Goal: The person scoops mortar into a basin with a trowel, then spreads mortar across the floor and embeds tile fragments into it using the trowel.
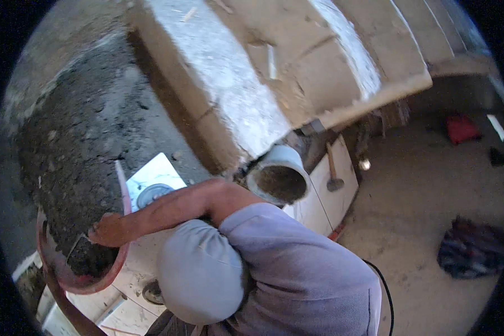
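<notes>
Neither of my own hands is in view. Below me a co-worker in a grey cap [201, 274] and greyish shirt [308, 263] bends over a reddish pan [122, 260], which rests against a heap of dark wet mortar [89, 123]. One hand of the co-worker [107, 229] is closed at the mortar in the pan, on a thin-edged tool I cannot make out. Another bare forearm [67, 308], seemingly the co-worker's, reaches the pan's near left rim. Beside the pan, a round grey object [154, 193] sits on a white marbled tile [161, 168].
A grey bucket [291, 157] holding mortar stands by dusty steps [235, 95]. Right of it, a wooden-handled hammer [333, 168] lies on white tiles [316, 210]. Farther right are a red item [462, 129], a dark cloth bundle [476, 249] and a black cable [387, 291].
</notes>
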Demonstrator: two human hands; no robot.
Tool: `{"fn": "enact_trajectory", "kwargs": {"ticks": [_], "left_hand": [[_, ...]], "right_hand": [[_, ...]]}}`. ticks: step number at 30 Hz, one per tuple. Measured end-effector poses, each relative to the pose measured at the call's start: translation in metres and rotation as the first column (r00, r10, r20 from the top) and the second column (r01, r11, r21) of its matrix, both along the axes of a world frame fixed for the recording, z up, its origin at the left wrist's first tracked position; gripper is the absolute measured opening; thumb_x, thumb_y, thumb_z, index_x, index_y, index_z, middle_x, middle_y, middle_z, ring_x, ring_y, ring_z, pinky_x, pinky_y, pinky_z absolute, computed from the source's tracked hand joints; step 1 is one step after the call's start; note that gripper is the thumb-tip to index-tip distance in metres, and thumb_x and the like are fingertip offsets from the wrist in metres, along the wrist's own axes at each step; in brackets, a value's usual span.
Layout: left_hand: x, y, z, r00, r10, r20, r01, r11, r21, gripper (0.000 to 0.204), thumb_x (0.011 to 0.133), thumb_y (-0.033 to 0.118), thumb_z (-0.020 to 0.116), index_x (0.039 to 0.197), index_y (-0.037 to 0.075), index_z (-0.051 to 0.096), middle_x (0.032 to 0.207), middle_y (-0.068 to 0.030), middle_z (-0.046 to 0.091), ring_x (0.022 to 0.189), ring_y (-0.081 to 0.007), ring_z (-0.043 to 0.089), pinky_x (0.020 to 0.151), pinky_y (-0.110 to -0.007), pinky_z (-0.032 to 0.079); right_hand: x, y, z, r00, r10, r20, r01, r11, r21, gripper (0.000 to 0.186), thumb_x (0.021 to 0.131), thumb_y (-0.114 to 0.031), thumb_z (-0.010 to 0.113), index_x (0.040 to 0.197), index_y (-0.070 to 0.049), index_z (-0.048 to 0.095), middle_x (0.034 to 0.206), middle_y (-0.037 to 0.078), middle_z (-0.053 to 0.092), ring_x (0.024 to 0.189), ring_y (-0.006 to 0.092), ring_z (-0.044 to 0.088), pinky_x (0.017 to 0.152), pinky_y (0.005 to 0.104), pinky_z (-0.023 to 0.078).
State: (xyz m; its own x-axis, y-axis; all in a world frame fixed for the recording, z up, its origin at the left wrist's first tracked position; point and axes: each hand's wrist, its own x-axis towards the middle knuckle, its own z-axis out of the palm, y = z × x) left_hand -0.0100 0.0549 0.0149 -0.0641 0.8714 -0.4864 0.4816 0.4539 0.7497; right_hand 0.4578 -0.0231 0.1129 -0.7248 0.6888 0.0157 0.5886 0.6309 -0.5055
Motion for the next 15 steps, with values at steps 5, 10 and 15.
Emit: {"fn": "enact_trajectory", "kwargs": {"ticks": [5, 10, 15], "left_hand": [[0.055, -0.016, 0.045, 0.969, -0.071, -0.237, 0.113, 0.979, 0.171, 0.041, 0.083, 0.028, 0.047, 0.110, -0.002, 0.046, 0.101, -0.0193, 0.054, 0.092, -0.0305, 0.051, 0.081, -0.037, 0.040], [0.078, -0.032, 0.067, 0.926, 0.168, -0.340, -0.060, 0.950, 0.306, 0.036, 0.081, 0.023, 0.048, 0.104, -0.003, 0.048, 0.094, -0.0228, 0.055, 0.089, -0.0351, 0.052, 0.079, -0.039, 0.040], [0.085, -0.035, 0.073, 0.838, 0.306, -0.452, -0.216, 0.947, 0.239, 0.029, 0.079, 0.019, 0.050, 0.099, -0.002, 0.049, 0.091, -0.0243, 0.055, 0.090, -0.0401, 0.051, 0.077, -0.042, 0.040]], "right_hand": [[0.003, 0.041, 0.023, 0.988, -0.155, 0.027, 0.152, 0.893, -0.424, 0.028, 0.077, -0.018, 0.050, 0.102, -0.007, 0.047, 0.084, 0.018, 0.060, 0.078, 0.0346, 0.060, 0.066, 0.0456, 0.046], [0.053, 0.136, 0.001, 0.926, -0.358, 0.123, 0.368, 0.927, -0.070, 0.057, 0.070, -0.028, 0.058, 0.120, -0.015, 0.033, 0.086, 0.019, 0.059, 0.072, 0.0383, 0.058, 0.063, 0.0475, 0.046], [0.127, 0.284, -0.060, 0.836, -0.441, 0.328, 0.414, 0.898, 0.151, 0.051, 0.075, -0.023, 0.051, 0.118, -0.003, 0.032, 0.083, 0.023, 0.059, 0.076, 0.0408, 0.057, 0.067, 0.0495, 0.044]]}}
